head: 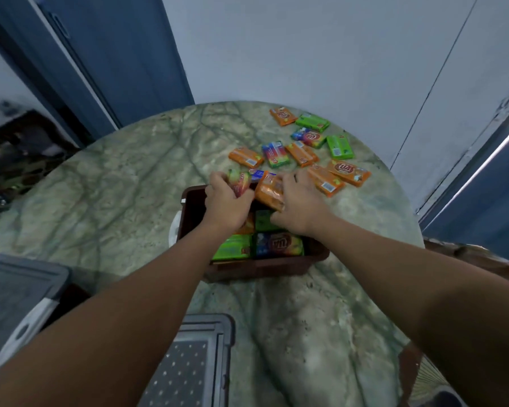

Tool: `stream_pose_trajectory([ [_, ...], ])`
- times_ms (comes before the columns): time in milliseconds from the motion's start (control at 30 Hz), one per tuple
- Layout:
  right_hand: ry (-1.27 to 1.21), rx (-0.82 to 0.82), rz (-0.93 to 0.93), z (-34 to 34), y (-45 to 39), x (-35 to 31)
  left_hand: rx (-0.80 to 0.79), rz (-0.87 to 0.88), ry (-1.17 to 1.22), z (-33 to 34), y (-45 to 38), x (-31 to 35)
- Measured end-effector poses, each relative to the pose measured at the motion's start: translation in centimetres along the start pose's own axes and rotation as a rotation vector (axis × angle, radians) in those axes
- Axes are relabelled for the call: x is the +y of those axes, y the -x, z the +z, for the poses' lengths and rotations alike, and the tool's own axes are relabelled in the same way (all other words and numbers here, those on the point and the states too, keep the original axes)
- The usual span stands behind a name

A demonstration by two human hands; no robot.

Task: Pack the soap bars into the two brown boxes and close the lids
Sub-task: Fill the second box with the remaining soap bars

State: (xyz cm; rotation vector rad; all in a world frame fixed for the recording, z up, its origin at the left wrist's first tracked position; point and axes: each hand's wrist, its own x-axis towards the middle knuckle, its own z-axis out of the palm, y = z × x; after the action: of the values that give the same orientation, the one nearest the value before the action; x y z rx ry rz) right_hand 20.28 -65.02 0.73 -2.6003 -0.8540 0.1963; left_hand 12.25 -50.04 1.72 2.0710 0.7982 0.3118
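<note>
Marble table (130,177), pale wall (306,48) | both hands' fingers pinching soap bars

Probably a room in a home. A round marble-patterned table (130,177) stands against a plain wall (306,48), beside blue door frames (106,54).

Readable print on the soap wrappers

I can make out a red oval logo reading roughly "LUA" on the orange bar (348,172) lying on my surface (130,177) and on the blue-and-orange bar (279,244) in my brown box (265,264); other print is too blurred.
</note>
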Motion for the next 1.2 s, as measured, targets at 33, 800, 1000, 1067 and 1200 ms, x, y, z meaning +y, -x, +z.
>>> stream_pose_trajectory([
  [33, 0.068, -0.052, -0.04, 0.2, -0.2, -0.1, -0.044, 0.025, -0.078, -0.6, -0.1, -1.1],
  [800, 0.583, -0.183, -0.237, 3.2, -2.3, 0.6, -0.324, 0.425, -0.753, -1.6, -2.6, -7.3],
  [1000, 0.577, -0.164, -0.211, 3.5, -2.5, 0.6, -0.24, 0.42, -0.768, -0.9, -2.4, -7.6],
  [1067, 0.566, -0.163, -0.193, 3.6, -2.7, 0.7, -0.23, 0.409, -0.759, -0.8, -2.6, -7.6],
  [1200, 0.512, -0.133, -0.161, 3.7, -2.8, 0.6, -0.257, 0.365, -0.744, -0.8, -2.7, -7.4],
])
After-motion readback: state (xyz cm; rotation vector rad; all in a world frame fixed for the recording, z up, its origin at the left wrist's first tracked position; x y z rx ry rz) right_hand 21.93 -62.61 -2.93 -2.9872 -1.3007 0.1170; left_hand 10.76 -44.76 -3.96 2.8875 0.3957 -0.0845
